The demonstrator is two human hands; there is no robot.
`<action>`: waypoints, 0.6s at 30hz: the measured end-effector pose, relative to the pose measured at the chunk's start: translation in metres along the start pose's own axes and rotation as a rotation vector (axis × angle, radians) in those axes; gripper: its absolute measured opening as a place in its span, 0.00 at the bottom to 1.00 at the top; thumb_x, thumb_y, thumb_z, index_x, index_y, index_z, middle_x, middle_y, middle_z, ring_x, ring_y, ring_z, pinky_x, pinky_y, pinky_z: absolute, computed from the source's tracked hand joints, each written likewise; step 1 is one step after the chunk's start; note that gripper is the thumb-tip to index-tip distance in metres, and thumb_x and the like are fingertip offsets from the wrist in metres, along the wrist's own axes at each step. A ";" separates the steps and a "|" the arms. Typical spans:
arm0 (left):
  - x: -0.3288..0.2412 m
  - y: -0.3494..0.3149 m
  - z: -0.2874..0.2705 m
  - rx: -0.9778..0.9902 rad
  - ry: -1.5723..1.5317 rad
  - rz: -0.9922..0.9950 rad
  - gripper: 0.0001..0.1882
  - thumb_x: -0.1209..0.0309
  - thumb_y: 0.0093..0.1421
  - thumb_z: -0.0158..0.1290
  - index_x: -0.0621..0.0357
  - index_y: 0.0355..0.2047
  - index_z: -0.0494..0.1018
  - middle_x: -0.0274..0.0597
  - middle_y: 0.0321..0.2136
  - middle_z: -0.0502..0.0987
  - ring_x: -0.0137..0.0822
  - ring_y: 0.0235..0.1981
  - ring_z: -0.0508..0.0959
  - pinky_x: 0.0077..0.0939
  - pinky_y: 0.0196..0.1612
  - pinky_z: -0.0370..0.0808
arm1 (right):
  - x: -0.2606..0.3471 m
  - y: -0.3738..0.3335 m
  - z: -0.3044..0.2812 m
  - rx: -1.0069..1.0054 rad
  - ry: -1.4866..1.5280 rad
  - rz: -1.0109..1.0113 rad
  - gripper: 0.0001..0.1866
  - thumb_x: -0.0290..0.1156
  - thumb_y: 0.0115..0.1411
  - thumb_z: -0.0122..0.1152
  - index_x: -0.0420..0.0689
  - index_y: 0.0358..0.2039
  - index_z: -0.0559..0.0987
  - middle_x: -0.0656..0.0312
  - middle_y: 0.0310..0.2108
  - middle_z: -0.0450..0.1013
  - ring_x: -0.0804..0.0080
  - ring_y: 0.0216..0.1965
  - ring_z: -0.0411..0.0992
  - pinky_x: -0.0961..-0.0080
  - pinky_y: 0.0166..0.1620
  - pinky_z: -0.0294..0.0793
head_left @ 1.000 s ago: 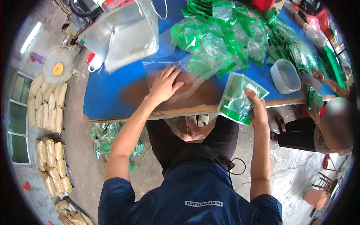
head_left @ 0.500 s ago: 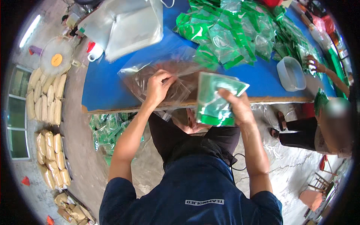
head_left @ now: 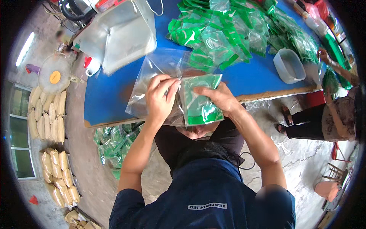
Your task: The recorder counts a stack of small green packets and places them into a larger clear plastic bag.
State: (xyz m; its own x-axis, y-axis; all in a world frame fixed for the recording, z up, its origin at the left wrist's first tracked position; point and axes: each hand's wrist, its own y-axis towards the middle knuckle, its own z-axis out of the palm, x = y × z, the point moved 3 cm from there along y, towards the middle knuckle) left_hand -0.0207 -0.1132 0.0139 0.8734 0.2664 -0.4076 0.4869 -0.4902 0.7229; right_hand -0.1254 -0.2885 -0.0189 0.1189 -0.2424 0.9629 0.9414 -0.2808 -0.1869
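In the head view, a clear bag [head_left: 162, 65] is held by the left hand [head_left: 160, 95], its edge pinched between thumb and fingertips. A green packet [head_left: 198, 108] is grasped by the right hand [head_left: 223, 98]; its face is pressed by the thumb, while the other fingers are mostly hidden behind it. The packet is held upright just beside the left fingertips, over the right part of the clear bag, its lower end above the front edge of the table [head_left: 103, 101]; whether any of it is inside the bag cannot be told. The table's far side is covered by a heap of green bags [head_left: 228, 38], with a tub [head_left: 289, 68] set to the right of it. At the left, a stack of clear sheets [head_left: 129, 47] is laid near a mug [head_left: 92, 68]. More green packets [head_left: 114, 145] are seen on the floor below the table's left part. Farther left, sacks [head_left: 49, 114] are piled near a fan [head_left: 56, 72]. At the far right, a co-worker's hand [head_left: 324, 56] is seen near the heap.
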 end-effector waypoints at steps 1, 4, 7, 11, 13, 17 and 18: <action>0.008 0.001 0.003 0.020 -0.019 -0.082 0.05 0.74 0.55 0.63 0.62 0.31 0.81 0.44 0.31 0.77 0.42 0.31 0.78 0.33 0.35 0.74 | -0.001 -0.002 0.000 0.001 0.101 0.043 0.25 0.36 0.55 0.68 0.36 0.50 0.76 0.58 0.42 0.78 0.70 0.40 0.77 0.72 0.45 0.77; 0.020 -0.002 0.006 0.046 -0.086 -0.205 0.06 0.73 0.57 0.62 0.64 0.32 0.80 0.44 0.30 0.78 0.39 0.31 0.78 0.29 0.36 0.74 | -0.004 0.004 -0.012 -0.079 0.397 0.183 0.23 0.37 0.54 0.68 0.38 0.47 0.78 0.58 0.40 0.78 0.70 0.39 0.77 0.71 0.42 0.79; 0.026 -0.006 0.011 -0.005 -0.343 -0.419 0.07 0.74 0.60 0.59 0.68 0.34 0.80 0.40 0.36 0.81 0.31 0.37 0.78 0.23 0.44 0.73 | -0.004 0.009 -0.017 -0.026 0.375 0.272 0.24 0.39 0.54 0.68 0.37 0.47 0.78 0.57 0.39 0.78 0.69 0.38 0.78 0.70 0.42 0.80; -0.003 0.003 -0.002 -0.038 -0.237 -0.189 0.05 0.77 0.59 0.59 0.66 0.34 0.81 0.43 0.37 0.81 0.33 0.39 0.79 0.26 0.45 0.74 | -0.005 0.016 -0.012 0.015 0.241 0.238 0.25 0.39 0.54 0.68 0.35 0.46 0.78 0.56 0.40 0.78 0.70 0.37 0.78 0.71 0.41 0.79; -0.008 0.007 -0.002 0.001 -0.272 -0.165 0.05 0.78 0.58 0.60 0.66 0.34 0.81 0.43 0.37 0.81 0.34 0.39 0.79 0.26 0.45 0.75 | -0.005 0.020 -0.011 -0.036 0.244 0.246 0.25 0.39 0.54 0.68 0.35 0.46 0.78 0.56 0.40 0.78 0.70 0.38 0.77 0.72 0.42 0.78; -0.011 0.009 0.004 0.082 -0.282 -0.097 0.05 0.78 0.57 0.60 0.66 0.34 0.81 0.44 0.39 0.81 0.35 0.39 0.79 0.27 0.45 0.75 | 0.005 0.026 0.004 0.112 0.130 0.081 0.25 0.40 0.55 0.67 0.37 0.49 0.78 0.57 0.43 0.77 0.70 0.43 0.76 0.72 0.47 0.76; -0.015 0.009 0.003 0.061 -0.276 -0.089 0.04 0.78 0.57 0.60 0.66 0.33 0.81 0.45 0.39 0.81 0.35 0.39 0.79 0.27 0.45 0.75 | 0.011 0.028 0.004 0.113 0.132 0.067 0.25 0.40 0.55 0.67 0.37 0.49 0.78 0.57 0.43 0.77 0.70 0.43 0.76 0.72 0.47 0.76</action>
State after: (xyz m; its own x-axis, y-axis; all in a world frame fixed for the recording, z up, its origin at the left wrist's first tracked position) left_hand -0.0294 -0.1236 0.0249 0.7884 0.0790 -0.6101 0.5529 -0.5259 0.6464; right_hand -0.0965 -0.2952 -0.0128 0.1470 -0.3784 0.9139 0.9630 -0.1561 -0.2195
